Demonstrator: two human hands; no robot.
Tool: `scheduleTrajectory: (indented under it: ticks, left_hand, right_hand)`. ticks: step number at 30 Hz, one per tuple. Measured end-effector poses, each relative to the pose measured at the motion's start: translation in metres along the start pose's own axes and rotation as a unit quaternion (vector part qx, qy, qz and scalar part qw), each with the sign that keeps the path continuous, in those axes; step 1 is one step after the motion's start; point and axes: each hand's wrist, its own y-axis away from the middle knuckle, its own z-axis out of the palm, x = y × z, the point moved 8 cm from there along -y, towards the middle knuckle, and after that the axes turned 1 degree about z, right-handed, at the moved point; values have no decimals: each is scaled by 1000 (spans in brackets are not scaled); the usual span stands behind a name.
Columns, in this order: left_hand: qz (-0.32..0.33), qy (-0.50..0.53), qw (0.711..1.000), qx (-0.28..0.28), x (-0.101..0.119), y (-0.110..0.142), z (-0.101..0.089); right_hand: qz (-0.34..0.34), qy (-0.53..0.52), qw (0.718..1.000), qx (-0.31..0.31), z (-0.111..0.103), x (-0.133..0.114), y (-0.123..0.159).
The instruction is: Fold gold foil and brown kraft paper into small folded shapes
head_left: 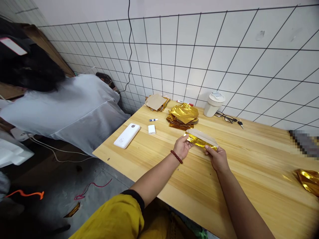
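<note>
My left hand (182, 146) and my right hand (218, 158) hold between them a sheet of gold foil with a brown paper backing (202, 138), just above the wooden table (249, 166). The left hand pinches its left end and the right hand grips its right end. A red bead bracelet (176, 156) circles my left wrist. Behind the held sheet lies a stack of crumpled gold foil sheets (183, 116).
A white power bank (127, 135), a small white box (152, 129), a pen cap (153, 119), a brown paper stack (156, 102), a white cup (213, 104), glasses (226, 117) and keys (240, 123) sit on the table. Gold foil (308, 181) lies at right. A person in grey (72, 109) bends at left.
</note>
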Motion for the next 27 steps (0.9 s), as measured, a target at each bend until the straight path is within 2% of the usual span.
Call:
scheduleTrajectory:
  ticks: [5,10,15,18,21,24,27]
  left_hand:
    - [-14,36,999,32,-1,1,-3]
    - [22,8,1000,7,6,4,2]
    - [28,2,1000,9,7,3,0]
    - [24,9,1000,9,5,1,-1]
    - [25,7,1000,2,5,0,-1]
    - [24,9,1000,0,6,0,0]
    - [22,-2,1000,-18,6,4,3]
  right_hand:
    - [-33,-21,999,29,-3,-7,0]
    - [-44,-44,998,33,1,-14,1]
    - [-53,-40,997,36,0,-17,1]
    - [-53,-60,997,14,0,-16,2]
    - [-47,-31,998,-1,2,-12,2]
    - [-37,-13,999,16,1,-9,0]
    - [-33,-48,998,37,-1,-10,-1]
